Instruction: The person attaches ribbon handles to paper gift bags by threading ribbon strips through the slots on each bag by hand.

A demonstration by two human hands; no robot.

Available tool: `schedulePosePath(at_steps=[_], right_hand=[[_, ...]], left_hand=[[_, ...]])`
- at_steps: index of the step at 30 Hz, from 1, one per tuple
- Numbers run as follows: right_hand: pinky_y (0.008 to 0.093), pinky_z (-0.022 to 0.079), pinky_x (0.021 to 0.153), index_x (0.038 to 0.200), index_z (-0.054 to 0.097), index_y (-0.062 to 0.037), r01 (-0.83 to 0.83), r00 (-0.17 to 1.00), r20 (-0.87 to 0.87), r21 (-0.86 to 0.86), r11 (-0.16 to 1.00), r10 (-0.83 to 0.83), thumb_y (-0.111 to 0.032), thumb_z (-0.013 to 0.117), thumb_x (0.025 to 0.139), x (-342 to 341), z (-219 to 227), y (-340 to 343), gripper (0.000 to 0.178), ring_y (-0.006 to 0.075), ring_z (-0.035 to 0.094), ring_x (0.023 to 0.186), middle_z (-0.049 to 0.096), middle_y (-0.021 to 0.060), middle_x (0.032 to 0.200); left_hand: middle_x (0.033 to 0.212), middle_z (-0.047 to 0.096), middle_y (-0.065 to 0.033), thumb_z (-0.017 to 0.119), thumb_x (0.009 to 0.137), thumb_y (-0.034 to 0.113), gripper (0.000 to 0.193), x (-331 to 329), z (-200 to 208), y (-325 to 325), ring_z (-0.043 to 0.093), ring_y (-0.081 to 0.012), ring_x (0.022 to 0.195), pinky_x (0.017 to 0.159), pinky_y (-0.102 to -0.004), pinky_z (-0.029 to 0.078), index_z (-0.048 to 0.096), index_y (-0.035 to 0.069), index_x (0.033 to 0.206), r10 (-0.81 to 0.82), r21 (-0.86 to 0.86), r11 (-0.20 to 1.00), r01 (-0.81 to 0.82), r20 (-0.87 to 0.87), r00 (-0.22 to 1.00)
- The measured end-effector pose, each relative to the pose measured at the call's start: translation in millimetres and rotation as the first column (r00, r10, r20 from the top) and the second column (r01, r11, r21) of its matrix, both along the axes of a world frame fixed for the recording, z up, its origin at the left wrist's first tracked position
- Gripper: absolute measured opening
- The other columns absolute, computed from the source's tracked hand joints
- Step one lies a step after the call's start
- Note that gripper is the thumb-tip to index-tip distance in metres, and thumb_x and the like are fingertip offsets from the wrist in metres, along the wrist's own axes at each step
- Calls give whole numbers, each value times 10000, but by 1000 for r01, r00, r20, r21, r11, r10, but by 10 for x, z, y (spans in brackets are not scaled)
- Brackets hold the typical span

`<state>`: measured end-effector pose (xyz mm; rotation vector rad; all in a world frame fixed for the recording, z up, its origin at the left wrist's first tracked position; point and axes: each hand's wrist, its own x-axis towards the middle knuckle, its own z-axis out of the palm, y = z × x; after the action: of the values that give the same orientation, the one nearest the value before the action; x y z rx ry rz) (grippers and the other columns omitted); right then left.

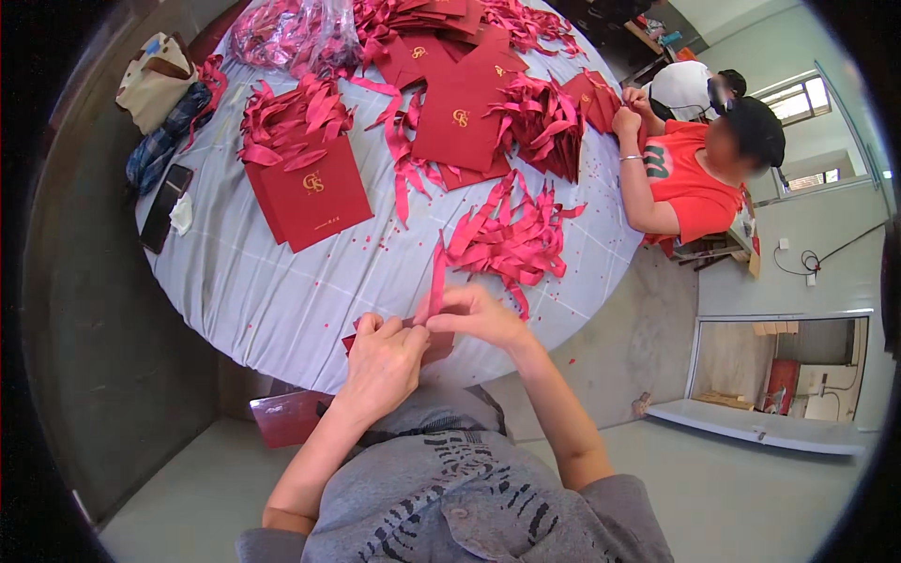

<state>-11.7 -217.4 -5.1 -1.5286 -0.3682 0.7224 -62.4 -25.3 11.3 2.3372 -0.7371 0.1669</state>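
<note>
At the near edge of the table, my left hand is closed on a dark red paper bag, which my hands and wrists partly cover. My right hand pinches a pink-red ribbon at the bag's top edge, its fingertips close to those of the left. That ribbon runs up toward a loose heap of ribbons just beyond my right hand. Exactly how the ribbon meets the bag is hidden by my fingers.
Red bags with ribbon handles lie at left, more bags at centre. A plastic sack of ribbons stands behind. A phone and crumpled tissue lie at the left edge. A co-worker in red handles bags at right.
</note>
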Motion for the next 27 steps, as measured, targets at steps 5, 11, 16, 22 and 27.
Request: schedulePosePath(at_steps=[5,11,16,22,27], right_hand=[[237,453,697,917,664,9,213,976,63,-123,969,-207,-94,614,844,-146,87,196,136,72,564,772,639,20,808],[243,448,638,819,627,35,491,867,148,-94,866,-476,-102,583,866,-282,-90,411,152,78,542,697,625,54,743],[248,450,638,850,626,39,581,798,254,-85,809,-546,-144,568,891,-191,-152,445,196,76,548,687,633,47,714],[244,454,647,862,633,42,575,802,274,-113,810,-531,-158,560,903,-150,-157,439,218,78,572,708,656,64,752],[246,452,647,868,633,37,580,803,262,-134,804,-536,-160,558,907,-183,-164,438,214,74,564,703,652,58,748]], left_hand=[[659,581,-62,619,764,84,79,2,-51,31,529,-208,660,687,-355,357,572,46,815,13,22,1000,-13,-6,1000],[633,550,-68,605,722,79,89,24,-77,41,538,-212,671,667,-348,360,520,59,741,44,-8,999,-44,16,999],[907,575,-149,618,736,-33,238,130,151,265,526,-331,836,779,-407,412,568,6,965,222,-370,888,-275,-179,958],[753,577,-185,495,910,153,208,64,-378,692,534,-367,735,687,-405,435,584,-26,850,390,-147,852,-503,-464,796],[709,598,-135,528,926,247,298,72,-611,616,579,-151,681,622,-305,441,611,-34,869,142,-296,789,-538,-764,629]])
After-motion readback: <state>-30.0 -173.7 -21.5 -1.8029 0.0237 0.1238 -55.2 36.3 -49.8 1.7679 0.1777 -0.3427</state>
